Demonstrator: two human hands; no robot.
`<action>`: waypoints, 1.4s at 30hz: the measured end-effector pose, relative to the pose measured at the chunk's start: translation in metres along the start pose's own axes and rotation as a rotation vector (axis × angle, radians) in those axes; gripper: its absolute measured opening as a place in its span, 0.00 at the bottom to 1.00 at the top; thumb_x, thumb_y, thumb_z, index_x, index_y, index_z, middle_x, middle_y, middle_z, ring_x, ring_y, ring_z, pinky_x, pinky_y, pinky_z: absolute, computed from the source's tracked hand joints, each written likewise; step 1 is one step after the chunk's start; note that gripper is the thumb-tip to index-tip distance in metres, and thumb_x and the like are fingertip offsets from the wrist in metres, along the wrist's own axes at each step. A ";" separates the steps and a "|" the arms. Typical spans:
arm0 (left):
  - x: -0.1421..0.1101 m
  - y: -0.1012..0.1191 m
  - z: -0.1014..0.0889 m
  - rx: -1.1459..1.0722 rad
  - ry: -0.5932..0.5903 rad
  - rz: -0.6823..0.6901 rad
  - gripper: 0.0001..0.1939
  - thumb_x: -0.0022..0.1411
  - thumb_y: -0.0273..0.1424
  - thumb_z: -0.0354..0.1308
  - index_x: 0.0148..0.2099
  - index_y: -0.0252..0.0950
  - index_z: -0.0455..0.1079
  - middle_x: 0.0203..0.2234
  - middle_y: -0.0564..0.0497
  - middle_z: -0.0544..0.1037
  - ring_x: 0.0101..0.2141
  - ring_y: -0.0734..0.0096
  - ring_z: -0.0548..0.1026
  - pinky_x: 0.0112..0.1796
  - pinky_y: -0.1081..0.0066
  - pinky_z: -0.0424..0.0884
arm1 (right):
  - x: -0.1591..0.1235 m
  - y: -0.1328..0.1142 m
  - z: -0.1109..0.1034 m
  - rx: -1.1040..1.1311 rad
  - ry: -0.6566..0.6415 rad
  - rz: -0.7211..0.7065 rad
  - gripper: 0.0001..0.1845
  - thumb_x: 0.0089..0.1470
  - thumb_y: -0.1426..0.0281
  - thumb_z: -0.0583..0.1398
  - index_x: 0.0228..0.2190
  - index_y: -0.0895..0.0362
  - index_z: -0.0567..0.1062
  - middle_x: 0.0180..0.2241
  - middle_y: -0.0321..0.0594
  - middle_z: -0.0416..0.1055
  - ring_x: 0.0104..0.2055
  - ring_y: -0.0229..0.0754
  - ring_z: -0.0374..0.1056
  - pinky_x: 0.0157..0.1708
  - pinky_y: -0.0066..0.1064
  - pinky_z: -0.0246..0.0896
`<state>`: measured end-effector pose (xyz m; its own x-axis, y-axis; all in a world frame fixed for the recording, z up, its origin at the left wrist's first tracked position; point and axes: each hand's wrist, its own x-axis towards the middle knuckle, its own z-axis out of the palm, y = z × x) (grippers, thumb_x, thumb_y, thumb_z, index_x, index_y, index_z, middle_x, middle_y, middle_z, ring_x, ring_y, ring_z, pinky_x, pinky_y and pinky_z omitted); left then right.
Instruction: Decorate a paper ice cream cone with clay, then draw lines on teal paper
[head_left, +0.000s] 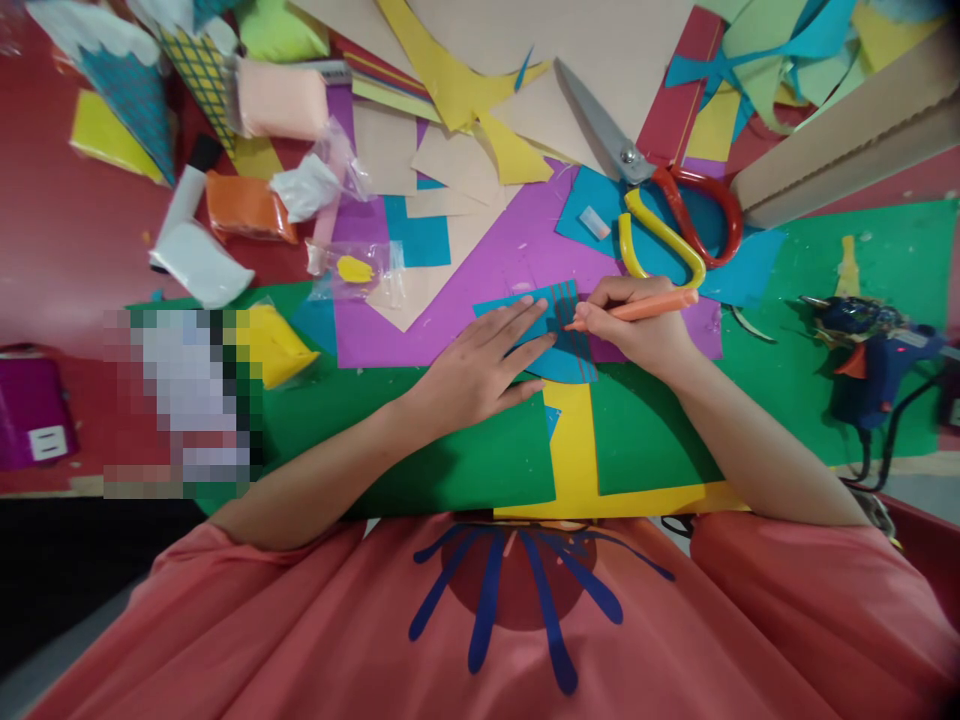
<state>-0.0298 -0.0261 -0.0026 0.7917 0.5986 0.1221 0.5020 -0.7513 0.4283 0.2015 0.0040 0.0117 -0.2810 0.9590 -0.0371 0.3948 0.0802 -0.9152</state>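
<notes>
A blue paper piece [536, 368] with a curved edge lies partly on purple paper [480, 270] and partly on green paper [457, 470]. Several dark reddish lines run across its right side. My left hand [491, 365] rests flat on the blue piece, fingers spread, hiding much of it. In my right hand [637, 330] is an orange marker [652, 304], gripped between thumb and fingers, its tip at the lines. Just beyond my right hand lie large scissors [630, 160] with one red and one yellow handle, blades apart.
A blue hot glue gun [881, 370] with a cable lies at the right, near a cardboard piece [847, 130]. At the left are packets of clay [251, 205] and patterned paper cones [127, 95]. Yellow paper scraps [450, 75] lie at the back. A purple box [34, 410] sits far left.
</notes>
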 end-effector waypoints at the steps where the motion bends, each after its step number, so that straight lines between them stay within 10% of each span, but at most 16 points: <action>1: 0.000 0.000 0.000 0.003 0.005 0.003 0.25 0.70 0.39 0.49 0.64 0.33 0.61 0.66 0.34 0.60 0.66 0.49 0.58 0.61 0.49 0.62 | 0.000 0.000 0.000 0.003 -0.012 0.004 0.18 0.51 0.61 0.62 0.16 0.56 0.69 0.15 0.32 0.66 0.18 0.31 0.54 0.18 0.28 0.47; 42: -0.001 -0.006 0.002 0.024 0.022 -0.009 0.26 0.71 0.41 0.48 0.65 0.34 0.60 0.67 0.35 0.58 0.68 0.51 0.54 0.63 0.48 0.59 | -0.002 -0.001 0.001 -0.030 -0.003 -0.012 0.17 0.53 0.65 0.60 0.17 0.56 0.65 0.16 0.32 0.66 0.18 0.31 0.55 0.19 0.27 0.50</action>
<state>-0.0326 -0.0229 -0.0074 0.7796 0.6108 0.1384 0.5171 -0.7524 0.4080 0.2006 0.0015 0.0127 -0.2886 0.9570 -0.0278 0.4174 0.0996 -0.9032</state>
